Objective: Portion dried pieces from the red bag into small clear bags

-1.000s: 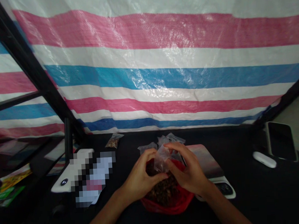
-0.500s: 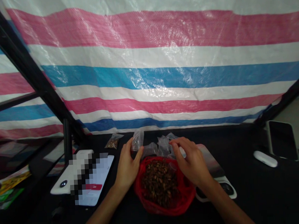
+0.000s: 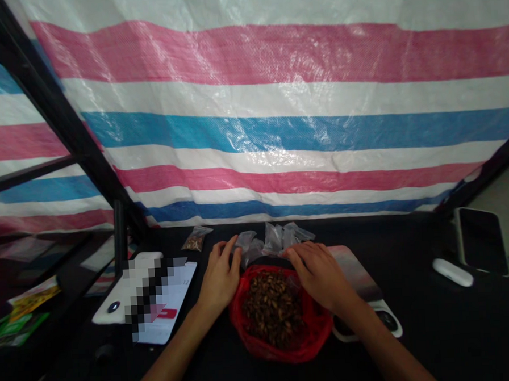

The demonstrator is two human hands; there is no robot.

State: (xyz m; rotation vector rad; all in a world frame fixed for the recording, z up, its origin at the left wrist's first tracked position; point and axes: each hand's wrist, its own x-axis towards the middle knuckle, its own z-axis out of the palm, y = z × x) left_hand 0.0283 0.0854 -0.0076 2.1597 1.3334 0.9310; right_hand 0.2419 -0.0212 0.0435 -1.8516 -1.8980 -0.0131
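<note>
— Red plastic bag [image 3: 284, 351] where, and grips?
— Mouth spread open on the worktop [image 3: 415, 318] between my hands, brown pieces [image 3: 273, 312] reachable. Left grip [image 3: 220, 280] open beside clear baggies [image 3: 251, 250]; right grip [image 3: 316, 275] open, empty, at the rim.

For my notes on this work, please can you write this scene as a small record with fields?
Left hand: holds nothing visible; nearest the small clear plastic bags.
Right hand: holds nothing visible; resting over the rim of the red plastic bag.
Bag contents: dark brown pieces, kind unclear.
Filled bag: a small clear bag of brown pieces, on the black table.
Rest: smartphone, white oval case, striped tarpaulin.
</note>
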